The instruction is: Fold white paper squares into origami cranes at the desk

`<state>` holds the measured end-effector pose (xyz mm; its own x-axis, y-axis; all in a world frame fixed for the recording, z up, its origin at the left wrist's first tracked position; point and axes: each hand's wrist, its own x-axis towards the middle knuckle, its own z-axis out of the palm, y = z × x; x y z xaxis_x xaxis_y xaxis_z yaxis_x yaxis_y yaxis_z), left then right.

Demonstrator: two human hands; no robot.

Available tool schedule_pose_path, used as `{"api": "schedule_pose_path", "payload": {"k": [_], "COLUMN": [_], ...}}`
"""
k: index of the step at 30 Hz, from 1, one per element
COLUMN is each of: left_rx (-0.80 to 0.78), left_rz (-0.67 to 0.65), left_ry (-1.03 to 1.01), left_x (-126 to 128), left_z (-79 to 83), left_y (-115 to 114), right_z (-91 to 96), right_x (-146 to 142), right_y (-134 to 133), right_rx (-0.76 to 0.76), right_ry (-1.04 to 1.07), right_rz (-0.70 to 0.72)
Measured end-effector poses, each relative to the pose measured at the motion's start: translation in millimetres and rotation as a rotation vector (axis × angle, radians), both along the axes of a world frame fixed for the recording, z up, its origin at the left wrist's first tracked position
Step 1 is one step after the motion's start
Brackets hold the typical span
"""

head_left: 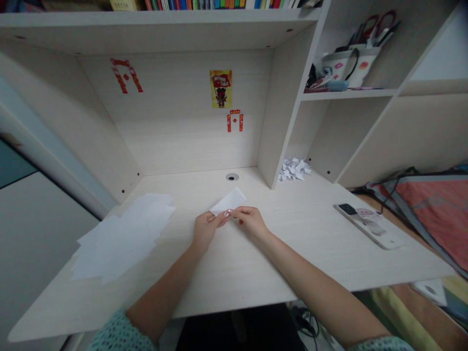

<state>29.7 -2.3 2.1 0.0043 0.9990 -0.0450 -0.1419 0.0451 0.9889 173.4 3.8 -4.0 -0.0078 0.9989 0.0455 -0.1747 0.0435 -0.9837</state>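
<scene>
A folded piece of white paper (231, 199) is held just above the middle of the desk, tilted with its far end up to the right. My left hand (209, 227) pinches its near left edge between thumb and fingers. Beside it, my right hand (250, 220) is closed at the paper's near right edge, its thumb and fingertips almost meeting the left thumb. The fingers partly hide the paper's lower edge. To the left, several loose white sheets (124, 239) lie spread over one another on the desk.
The pale desk (204, 312) has a round cable hole (232, 177) near the back panel. A pile of torn paper scraps (293, 168) sits in the right cubby. A phone (367, 226) lies at the right. Cups holding scissors and pens (351, 63) stand on the upper right shelf.
</scene>
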Motion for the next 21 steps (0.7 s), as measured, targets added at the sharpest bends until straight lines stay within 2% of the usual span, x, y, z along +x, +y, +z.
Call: {"api": "schedule_pose_path", "payload": {"k": [10,12,14,15,17,19,21], "left_rx": [-0.031,-0.041,-0.054,-0.058,-0.048,-0.028,-0.012], "left_rz": [-0.022,-0.014,0.004,0.01,0.0,-0.034,-0.068], "left_ry": [-0.018,0.0,0.007,0.007,0.012,0.038,0.083], "left_x": [-0.3,-3.2,-6.3,-7.5,-8.8,-9.2,-9.9], "left_z": [-4.1,-4.6,-4.4,-4.2,-3.9,-3.6,-2.8], "left_y": [1.4,2.4,3.8,4.6,6.1,7.2,7.6], "right_z": [0.3,-0.2,0.5,1.3,2.7,2.6,0.2], "right_x": [23.7,30.5,35.6,36.6,34.7,28.6,21.2], "right_y": [14.3,17.3,19.4,19.9,19.9,18.7,16.7], "right_rx": [-0.124,-0.087,0.02,0.081,0.157,0.182,0.178], "right_ry": [0.15,0.151,0.084,0.029,-0.048,-0.126,-0.211], "right_rz": [-0.229,-0.355,-0.509,-0.523,-0.392,-0.201,-0.093]}}
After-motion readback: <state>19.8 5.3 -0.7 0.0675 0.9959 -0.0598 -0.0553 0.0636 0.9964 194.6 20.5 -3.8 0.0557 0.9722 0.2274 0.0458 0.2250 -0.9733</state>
